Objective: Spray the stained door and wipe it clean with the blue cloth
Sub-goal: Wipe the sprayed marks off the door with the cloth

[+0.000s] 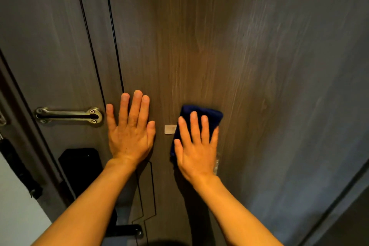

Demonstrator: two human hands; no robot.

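Door (199, 36): dark wood-grain panel, fills nearly the whole view, seen close and from above. Grain runs vertically; a warm light patch sits at mid-panel. No distinct stain is readable at this sharpness, though a faint wet or glossy smear shows just beside the right wrist, low on the panel.

Left of the panel, two thin black vertical grooves. Further left, a metal swing-bar latch (68, 115) mounted horizontally. Below it, a black lock body (79, 163), and a black lever handle (127, 229) near the bottom edge.

Left hand (130, 132): flat on the door, palm down, fingers spread and pointing up, holding nothing. It looks like a brace.

Right hand (196, 146): flat, fingers slightly fanned, pressing the blue cloth (203, 115) against the door. The cloth is folded into a pad, mostly under the palm and fingers, with its upper edge showing above the fingertips. No pinch; it is held by pressure alone.

Small pale tag or label (170, 129): between the two hands, touching the cloth's left edge; cannot tell whether it belongs to the cloth or the door.

No spray bottle in view.

Judgement: wiping step in hand, spraying likely done. Next move calls for steady palm pressure and strokes along the grain, covering the glossy patch below, with the left hand steadying the door.
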